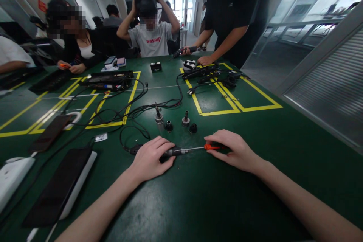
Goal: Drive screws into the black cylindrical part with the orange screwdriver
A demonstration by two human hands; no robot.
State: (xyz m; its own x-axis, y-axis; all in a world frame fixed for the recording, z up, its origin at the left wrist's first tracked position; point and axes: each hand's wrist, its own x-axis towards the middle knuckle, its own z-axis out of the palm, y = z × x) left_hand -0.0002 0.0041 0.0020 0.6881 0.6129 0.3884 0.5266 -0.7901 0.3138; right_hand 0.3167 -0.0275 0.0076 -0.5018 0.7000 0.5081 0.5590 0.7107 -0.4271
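Observation:
On the green table, my left hand (154,159) is wrapped round a black corded handheld tool (172,151) that lies sideways with its metal tip to the right. My right hand (234,149) pinches the orange and black handle of a screwdriver (209,146). The screwdriver's thin shaft points left and meets the tool's metal end; whether it is inside the end is too small to tell. Just beyond the tool stand two metal parts with upright stems, one at left (159,116) and one at right (185,120), each beside a black collar (169,126), (193,127).
Phones (56,185) and a white power strip (14,177) lie at the left. Black cables (136,109) cross the table from a black tray (109,78). More tools and cables (210,73) lie at the back right. Several people are around the far side, one standing and holding a dark tool (184,51).

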